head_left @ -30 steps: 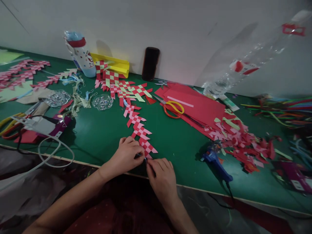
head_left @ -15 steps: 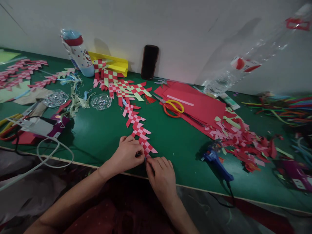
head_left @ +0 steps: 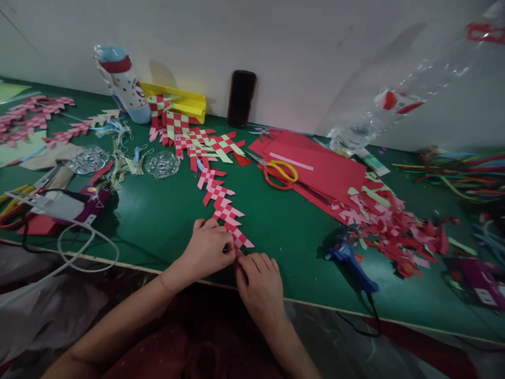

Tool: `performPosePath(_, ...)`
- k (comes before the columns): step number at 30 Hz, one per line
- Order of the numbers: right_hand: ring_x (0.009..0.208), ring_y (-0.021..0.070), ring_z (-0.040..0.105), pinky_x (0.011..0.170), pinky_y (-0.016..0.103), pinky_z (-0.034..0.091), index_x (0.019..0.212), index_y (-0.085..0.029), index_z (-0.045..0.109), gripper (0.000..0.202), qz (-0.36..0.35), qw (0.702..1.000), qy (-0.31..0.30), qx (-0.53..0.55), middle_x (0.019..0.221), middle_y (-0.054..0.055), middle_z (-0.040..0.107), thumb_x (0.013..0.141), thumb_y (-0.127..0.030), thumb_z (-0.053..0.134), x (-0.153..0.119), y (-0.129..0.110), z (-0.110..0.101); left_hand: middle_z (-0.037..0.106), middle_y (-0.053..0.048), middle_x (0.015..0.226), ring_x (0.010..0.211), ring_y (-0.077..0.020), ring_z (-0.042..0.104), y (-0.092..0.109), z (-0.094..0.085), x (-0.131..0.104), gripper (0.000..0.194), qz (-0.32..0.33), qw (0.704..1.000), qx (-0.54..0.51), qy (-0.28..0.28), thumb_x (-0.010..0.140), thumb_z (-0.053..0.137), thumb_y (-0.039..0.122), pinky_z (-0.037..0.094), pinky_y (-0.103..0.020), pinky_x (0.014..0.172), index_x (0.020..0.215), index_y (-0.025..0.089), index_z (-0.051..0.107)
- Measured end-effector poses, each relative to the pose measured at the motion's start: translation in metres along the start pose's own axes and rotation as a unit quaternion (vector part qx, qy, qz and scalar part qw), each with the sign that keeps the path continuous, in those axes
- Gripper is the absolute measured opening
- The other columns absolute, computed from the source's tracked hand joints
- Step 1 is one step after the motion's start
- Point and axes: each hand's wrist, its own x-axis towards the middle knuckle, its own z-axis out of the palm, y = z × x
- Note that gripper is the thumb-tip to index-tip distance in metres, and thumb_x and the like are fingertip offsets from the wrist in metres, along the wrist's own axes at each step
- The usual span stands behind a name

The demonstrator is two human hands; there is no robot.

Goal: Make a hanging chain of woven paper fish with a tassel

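A chain of woven red-and-pink paper fish (head_left: pixel 225 213) runs down the green table toward me. At its near end, close to the table's front edge, my left hand (head_left: pixel 209 246) pinches the lowest piece between thumb and fingers. My right hand (head_left: pixel 260 276) meets it from the right, its fingers closed at the same end of the chain. Fingers cover most of that end, so the exact grip is hidden. More woven paper fish (head_left: pixel 179 125), some in red and light green, lie at the chain's far end.
Yellow-and-red scissors (head_left: pixel 281 172) rest on red paper sheets (head_left: pixel 323 168). Right of my hands lie a blue glue gun (head_left: pixel 351 263) and paper scraps (head_left: pixel 394 226). A phone (head_left: pixel 242 99) leans on the wall. Clear bead trays (head_left: pixel 162 165), tassels (head_left: pixel 128 160) and a bottle (head_left: pixel 128 87) stand left.
Both hands stay at the chain's near end, with only slight finger movement. My right fingertips have come closer to the left ones. The view has shifted a little.
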Motion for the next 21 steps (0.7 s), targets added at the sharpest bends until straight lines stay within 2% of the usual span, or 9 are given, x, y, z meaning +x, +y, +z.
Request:
performPosePath(11, 0.073, 0.0193, 0.051, 0.067, 0.034, 0.032, 0.086, -0.02, 0.064, 0.013, 0.007, 1.0, 0.005, 0.023, 0.075, 0.003, 0.063, 0.092, -0.02, 0.052, -0.002, 0.002, 0.002, 0.067, -0.001, 0.072, 0.085, -0.0229, 0.051, 0.0, 0.003, -0.001, 0.011, -0.006, 1.0, 0.007, -0.005, 0.074, 0.059, 0.021, 0.026, -0.044, 0.085, 0.062, 0.02, 0.06)
performPosePath(16, 0.075, 0.0192, 0.052, 0.068, 0.034, 0.033, 0.088, -0.02, 0.065, 0.012, 0.009, 0.999, 0.008, 0.039, 0.077, 0.003, 0.063, 0.092, -0.019, 0.053, -0.003, 0.002, 0.001, 0.067, 0.0, 0.073, 0.084, -0.0213, 0.051, -0.002, -0.003, -0.001, 0.012, 0.003, 1.0, 0.01, -0.024, 0.077, 0.056, 0.021, 0.026, -0.042, 0.084, 0.067, 0.021, 0.062)
performPosePath(21, 0.074, 0.0192, 0.051, 0.069, 0.034, 0.034, 0.084, -0.019, 0.064, 0.012, 0.01, 0.999, 0.016, 0.04, 0.076, 0.003, 0.062, 0.091, -0.019, 0.054, -0.004, 0.002, 0.002, 0.066, 0.0, 0.075, 0.085, -0.0213, 0.052, -0.006, -0.011, -0.002, 0.009, 0.023, 0.998, 0.002, -0.052, 0.079, 0.058, 0.027, 0.028, -0.04, 0.084, 0.072, 0.022, 0.062)
